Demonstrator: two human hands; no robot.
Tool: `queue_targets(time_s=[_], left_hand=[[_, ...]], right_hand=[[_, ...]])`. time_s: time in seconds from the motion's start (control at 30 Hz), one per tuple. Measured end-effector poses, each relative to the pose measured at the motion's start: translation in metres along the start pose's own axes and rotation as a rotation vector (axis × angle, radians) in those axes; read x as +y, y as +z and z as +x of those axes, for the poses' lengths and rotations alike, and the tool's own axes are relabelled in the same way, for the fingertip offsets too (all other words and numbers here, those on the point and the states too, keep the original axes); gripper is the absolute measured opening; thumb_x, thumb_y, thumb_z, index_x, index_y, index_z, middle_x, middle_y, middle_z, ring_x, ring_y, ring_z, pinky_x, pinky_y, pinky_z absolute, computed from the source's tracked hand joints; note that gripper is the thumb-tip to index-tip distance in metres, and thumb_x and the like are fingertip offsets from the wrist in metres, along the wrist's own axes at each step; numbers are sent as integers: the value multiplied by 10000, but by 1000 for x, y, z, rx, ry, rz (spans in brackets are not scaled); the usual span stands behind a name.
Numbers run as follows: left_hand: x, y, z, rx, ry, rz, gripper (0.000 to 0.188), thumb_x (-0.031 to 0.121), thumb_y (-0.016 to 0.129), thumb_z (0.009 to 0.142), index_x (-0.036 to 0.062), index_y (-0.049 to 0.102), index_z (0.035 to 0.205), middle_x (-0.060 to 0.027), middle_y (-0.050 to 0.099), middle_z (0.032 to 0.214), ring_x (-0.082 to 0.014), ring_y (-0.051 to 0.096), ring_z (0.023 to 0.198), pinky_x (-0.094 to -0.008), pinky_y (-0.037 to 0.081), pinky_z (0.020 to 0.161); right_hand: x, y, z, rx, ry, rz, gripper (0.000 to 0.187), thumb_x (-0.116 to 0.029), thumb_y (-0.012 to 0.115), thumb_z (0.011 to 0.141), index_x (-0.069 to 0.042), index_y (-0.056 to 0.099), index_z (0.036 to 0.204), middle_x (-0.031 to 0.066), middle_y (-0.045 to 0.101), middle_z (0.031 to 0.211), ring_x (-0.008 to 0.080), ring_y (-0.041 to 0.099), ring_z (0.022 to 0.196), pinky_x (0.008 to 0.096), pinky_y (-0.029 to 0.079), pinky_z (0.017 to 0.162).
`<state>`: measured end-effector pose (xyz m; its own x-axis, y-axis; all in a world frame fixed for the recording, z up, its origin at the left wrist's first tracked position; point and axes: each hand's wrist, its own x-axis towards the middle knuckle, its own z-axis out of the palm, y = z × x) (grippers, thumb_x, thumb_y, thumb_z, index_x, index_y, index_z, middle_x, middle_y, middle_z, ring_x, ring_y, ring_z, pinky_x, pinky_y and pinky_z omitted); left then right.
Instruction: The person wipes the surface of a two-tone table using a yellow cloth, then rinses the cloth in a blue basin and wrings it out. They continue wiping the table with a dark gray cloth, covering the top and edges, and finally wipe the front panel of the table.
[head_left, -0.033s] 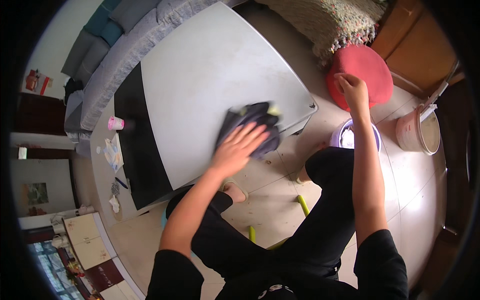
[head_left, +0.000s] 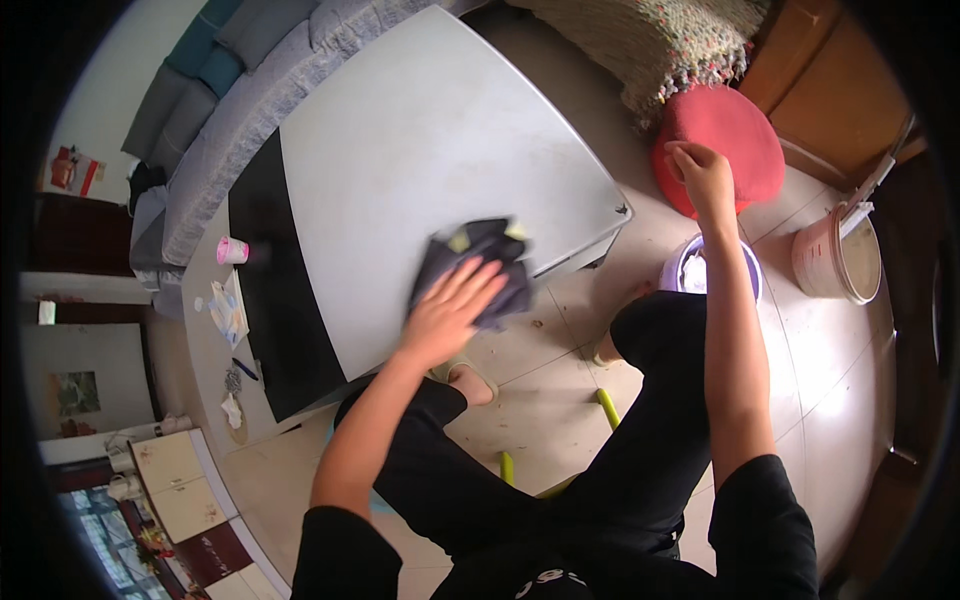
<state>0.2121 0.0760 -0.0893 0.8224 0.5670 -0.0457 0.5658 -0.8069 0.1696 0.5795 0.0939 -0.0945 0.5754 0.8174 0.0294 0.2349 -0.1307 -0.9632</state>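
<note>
My left hand [head_left: 450,315] lies flat with fingers stretched out on a dark grey cloth [head_left: 495,250] with pale yellow patches. The cloth is bunched at the near edge of a light grey tabletop [head_left: 430,130], partly hanging over it. Some of it is hidden under the palm and slightly blurred. My right hand [head_left: 705,180] is held up, its fingers curled in against the thumb, with nothing seen in it. From above it overlaps a red round stool [head_left: 750,135], and it looks apart from it.
A black strip [head_left: 280,270] borders the tabletop's left. Beyond it sit a pink cup [head_left: 232,250], papers [head_left: 230,310] and a dark pen [head_left: 245,369]. A purple-rimmed bucket [head_left: 752,275] stands by my right knee, and a pale bucket [head_left: 815,260] further right. A sofa [head_left: 270,95] lines the far left.
My left hand and the cloth have shifted left and slightly nearer to me along the tabletop's edge. My right hand stays about where it was.
</note>
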Motion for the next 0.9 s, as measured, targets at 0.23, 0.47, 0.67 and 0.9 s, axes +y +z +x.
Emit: queue_targets(time_s=[0.23, 0.47, 0.67, 0.9], left_hand=[[-31, -3, -86, -109, -150, 136, 695, 68, 572, 654, 57, 311, 1298, -105, 216, 1393, -296, 177, 1293, -454, 148, 1046], [33, 19, 81, 107, -140, 22, 805, 347, 617, 706, 42, 220, 1336, -137, 174, 1404, -325, 118, 1304, -476, 93, 1045], [80, 28, 159, 181, -225, 88, 742, 321, 606, 744, 64, 238, 1335, -117, 203, 1399, -310, 131, 1303, -493, 103, 1036], [32, 35, 27, 248, -240, 60, 578, -43, 383, 707, 70, 363, 1274, -109, 318, 1352, -243, 292, 1258, -371, 244, 1023]], right_hand=[[9, -12, 10, 45, -19, 0, 174, -85, 520, 790, 0, 647, 873, 69, 617, 656, 98, 563, 576, 218, 444, 562], [13, -37, 3, 58, 7, -14, 182, -95, 526, 790, 16, 644, 873, 56, 610, 654, 88, 550, 580, 216, 437, 560], [3, -17, -4, -33, 87, 166, 180, -101, 533, 811, 28, 637, 880, 41, 600, 672, 83, 524, 567, 192, 416, 540], [1, -12, -3, -1, 111, 243, 180, -101, 529, 815, 26, 632, 888, 42, 598, 685, 83, 529, 564, 192, 431, 530]])
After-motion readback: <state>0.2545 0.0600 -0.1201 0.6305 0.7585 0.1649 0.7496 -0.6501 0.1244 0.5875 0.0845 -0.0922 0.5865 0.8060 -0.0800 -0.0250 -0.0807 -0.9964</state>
